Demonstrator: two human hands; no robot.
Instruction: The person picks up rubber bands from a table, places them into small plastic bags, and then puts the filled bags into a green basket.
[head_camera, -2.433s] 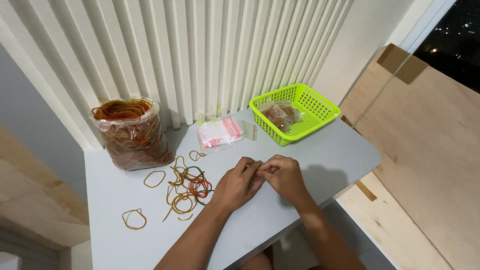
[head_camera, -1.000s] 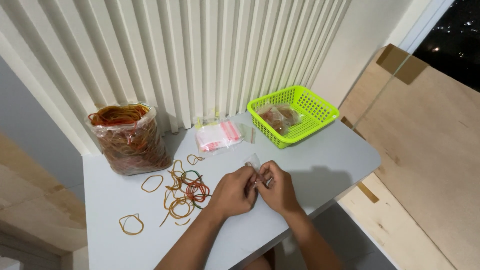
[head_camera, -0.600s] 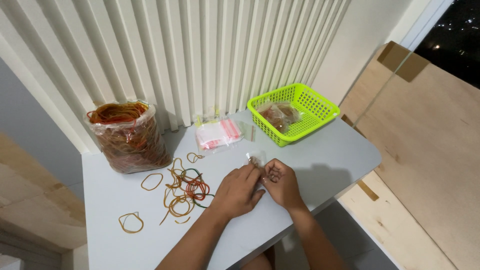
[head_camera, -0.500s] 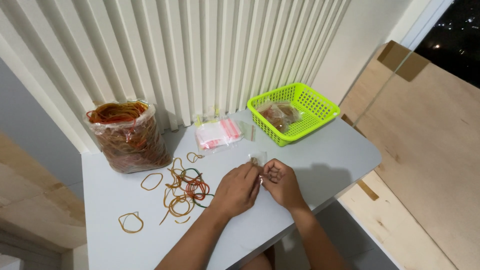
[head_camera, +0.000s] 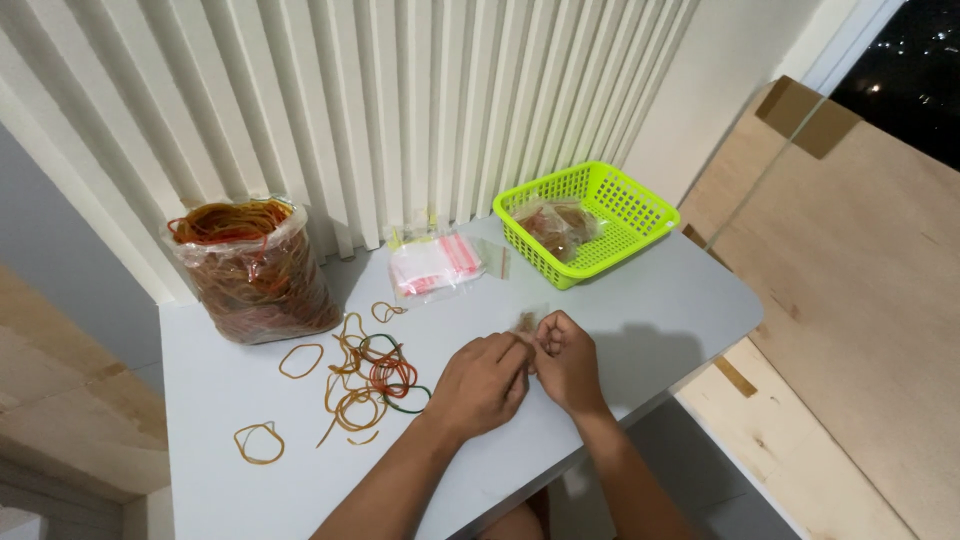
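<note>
Near the counter (head_camera: 650, 300) edge, left hand (head_camera: 480, 385) and right hand (head_camera: 567, 360) have drawn together, fingers pinched on a small clear bag (head_camera: 528, 320) raised just beside the loose rubber bands (head_camera: 370, 375).

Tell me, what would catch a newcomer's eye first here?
Probably the bright green basket at the table's far right, with small filled bags inside. Next, the big clear bag of rubber bands at the far left, with a loose pile of bands in front of it. In the middle, the left hand and right hand meet around something small.
</note>
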